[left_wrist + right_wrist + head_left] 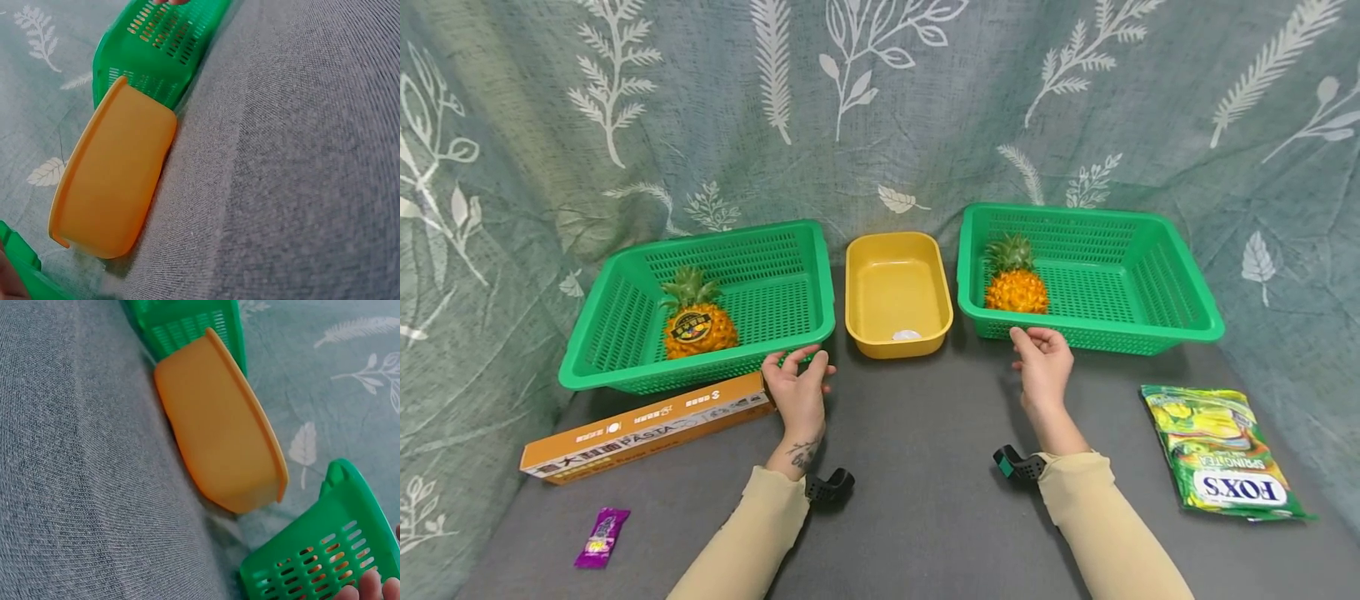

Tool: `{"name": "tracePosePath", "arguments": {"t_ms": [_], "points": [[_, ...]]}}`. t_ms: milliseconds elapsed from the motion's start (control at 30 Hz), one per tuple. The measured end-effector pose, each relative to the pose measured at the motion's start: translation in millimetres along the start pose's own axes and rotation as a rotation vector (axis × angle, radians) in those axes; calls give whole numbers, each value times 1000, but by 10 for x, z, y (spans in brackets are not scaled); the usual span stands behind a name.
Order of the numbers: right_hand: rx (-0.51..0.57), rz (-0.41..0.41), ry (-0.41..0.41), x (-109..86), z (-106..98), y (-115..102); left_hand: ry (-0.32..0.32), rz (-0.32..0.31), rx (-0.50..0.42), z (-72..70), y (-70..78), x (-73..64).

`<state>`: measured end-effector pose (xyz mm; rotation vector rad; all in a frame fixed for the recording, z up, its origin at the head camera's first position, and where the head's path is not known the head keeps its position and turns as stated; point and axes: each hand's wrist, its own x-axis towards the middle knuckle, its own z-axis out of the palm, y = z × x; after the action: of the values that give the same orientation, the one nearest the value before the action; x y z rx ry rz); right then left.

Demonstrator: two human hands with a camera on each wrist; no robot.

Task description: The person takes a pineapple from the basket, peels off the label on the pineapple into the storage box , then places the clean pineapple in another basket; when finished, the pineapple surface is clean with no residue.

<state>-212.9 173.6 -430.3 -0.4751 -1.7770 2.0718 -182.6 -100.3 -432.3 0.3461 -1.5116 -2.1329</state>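
Note:
My left hand (pixel 799 396) is at the front right corner of the left green basket (pixel 827 292), beside the end of an orange pasta box (pixel 647 429). Its fingers are loosely bent, and nothing shows between them. A pineapple (pixel 702 331) with a round black label lies in that basket. My right hand (pixel 1045 367) is by the front wall of the right green basket (pixel 1180 329), fingertips near the rim; whether they touch it I cannot tell. Another pineapple (pixel 1017 290) sits in that basket's left end. Only fingertips (pixel 370 586) of the right hand show in the right wrist view.
Between the baskets stands a yellow bin (pixel 898 304) with a small white patch inside. A purple wrapped snack (pixel 602 538) lies at the front left. A green FOX'S candy bag (pixel 1225 454) lies at the right. Behind hangs a leaf-patterned curtain (pixel 715 100).

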Motion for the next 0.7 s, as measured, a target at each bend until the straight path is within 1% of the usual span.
{"name": "tracePosePath", "arguments": {"t_ms": [167,300,433,567,700], "points": [[51,-12,47,24,-1,15,3,-3,-20,2,2,1],[94,-16,81,27,-9,11,-11,-15,-11,-2,4,-25],[120,-16,97,45,-25,-7,-42,-45,-2,0,-3,-57],[117,-8,99,82,-46,-21,-72,-86,26,11,-6,-105],[95,10,87,109,-67,-33,-126,-143,87,45,25,-172]]}}
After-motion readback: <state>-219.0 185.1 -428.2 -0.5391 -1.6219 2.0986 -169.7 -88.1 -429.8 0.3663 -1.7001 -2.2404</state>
